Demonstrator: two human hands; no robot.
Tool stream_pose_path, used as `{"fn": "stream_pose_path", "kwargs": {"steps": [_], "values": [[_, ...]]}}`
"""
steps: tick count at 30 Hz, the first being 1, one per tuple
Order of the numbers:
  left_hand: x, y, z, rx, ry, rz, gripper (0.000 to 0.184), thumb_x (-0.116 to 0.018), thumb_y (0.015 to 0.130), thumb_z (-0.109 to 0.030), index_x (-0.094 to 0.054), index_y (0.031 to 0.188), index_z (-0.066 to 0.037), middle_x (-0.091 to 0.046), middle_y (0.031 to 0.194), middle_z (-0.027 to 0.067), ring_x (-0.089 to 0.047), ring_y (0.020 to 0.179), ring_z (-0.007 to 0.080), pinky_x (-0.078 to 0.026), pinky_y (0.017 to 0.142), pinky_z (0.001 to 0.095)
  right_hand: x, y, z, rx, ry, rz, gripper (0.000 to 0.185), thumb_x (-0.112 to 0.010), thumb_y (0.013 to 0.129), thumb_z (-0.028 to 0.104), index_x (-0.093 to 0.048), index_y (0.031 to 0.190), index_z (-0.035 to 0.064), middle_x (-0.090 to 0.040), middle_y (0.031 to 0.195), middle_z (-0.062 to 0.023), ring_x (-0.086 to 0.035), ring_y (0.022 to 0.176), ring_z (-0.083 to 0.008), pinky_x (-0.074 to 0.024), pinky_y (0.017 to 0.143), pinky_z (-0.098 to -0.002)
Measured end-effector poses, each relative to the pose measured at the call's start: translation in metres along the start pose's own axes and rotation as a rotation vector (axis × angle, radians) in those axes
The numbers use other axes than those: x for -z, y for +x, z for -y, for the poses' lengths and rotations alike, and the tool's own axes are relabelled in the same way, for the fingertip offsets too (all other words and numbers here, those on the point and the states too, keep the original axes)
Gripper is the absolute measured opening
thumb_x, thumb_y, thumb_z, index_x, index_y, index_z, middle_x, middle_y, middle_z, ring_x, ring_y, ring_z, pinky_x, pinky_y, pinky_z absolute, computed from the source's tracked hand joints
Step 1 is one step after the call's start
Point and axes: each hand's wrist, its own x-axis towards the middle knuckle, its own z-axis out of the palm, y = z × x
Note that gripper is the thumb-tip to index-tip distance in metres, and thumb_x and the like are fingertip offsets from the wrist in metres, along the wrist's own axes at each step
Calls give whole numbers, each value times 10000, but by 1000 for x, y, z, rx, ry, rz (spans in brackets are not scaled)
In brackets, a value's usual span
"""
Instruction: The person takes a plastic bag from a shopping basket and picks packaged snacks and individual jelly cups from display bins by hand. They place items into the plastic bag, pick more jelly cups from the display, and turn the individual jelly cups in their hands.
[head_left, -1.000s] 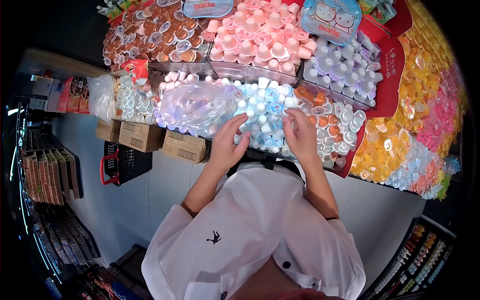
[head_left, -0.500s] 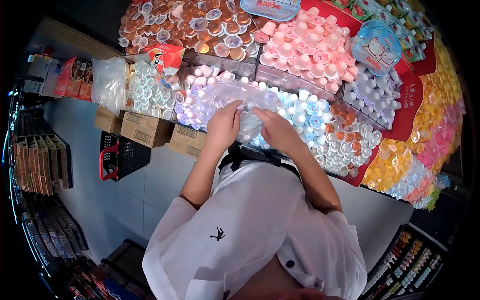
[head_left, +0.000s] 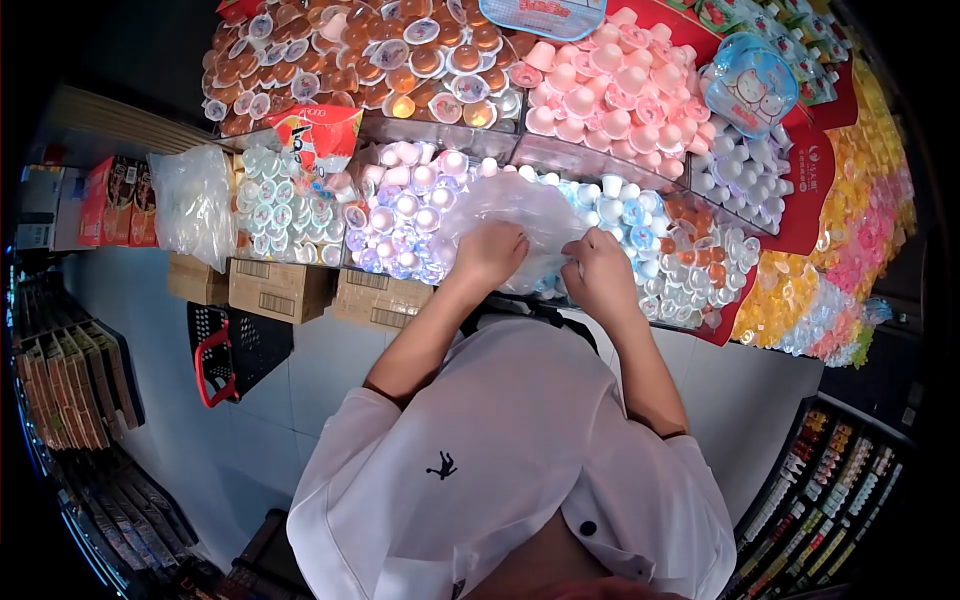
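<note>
A thin clear plastic bag (head_left: 515, 205) hangs between my two hands, in front of the jelly cup bins. My left hand (head_left: 490, 256) is closed on the bag's left side, fingers curled inward. On the other side, my right hand (head_left: 602, 272) pinches the bag's right edge, its knuckles raised. The bag looks puffed and see-through, and I cannot make out anything inside it. Behind and left of it lie purple-white jelly cups (head_left: 405, 215). Blue and white jelly cups (head_left: 625, 212) sit to the right, close to my right hand.
Pink jelly cups (head_left: 610, 100) and brown jelly cups (head_left: 390, 60) fill the bins farther back. A red snack packet (head_left: 318, 135) lies at the left. Cardboard boxes (head_left: 275, 290) and a black basket with a red handle (head_left: 215, 365) stand below the counter's left part.
My hands have moved apart, the right one shifting right and turning with its fingers curled. The bag is now spread between them. The camera view has shifted slightly.
</note>
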Motion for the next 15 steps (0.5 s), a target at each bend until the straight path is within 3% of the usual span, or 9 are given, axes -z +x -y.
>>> {"fn": "stream_pose_path", "kwargs": {"steps": [3, 15], "values": [[-16, 7, 2, 26, -3, 23, 365, -644, 955, -400, -770, 944, -58, -741, 955, 186, -706, 912, 405, -557, 797, 511, -1, -3, 10, -148, 130, -144, 305, -689, 824, 115, -713, 1107, 4, -628, 955, -165, -622, 980, -364, -521, 864, -466], [4, 10, -22, 40, 23, 176, 504, -724, 881, -477, -754, 1199, -87, -734, 1165, 222, -685, 1128, 400, -524, 984, 485, 10, -14, 14, -127, 255, -305, 277, -718, 836, 62, -692, 1105, -3, -627, 924, -159, -642, 881, -344, -528, 783, -449]]}}
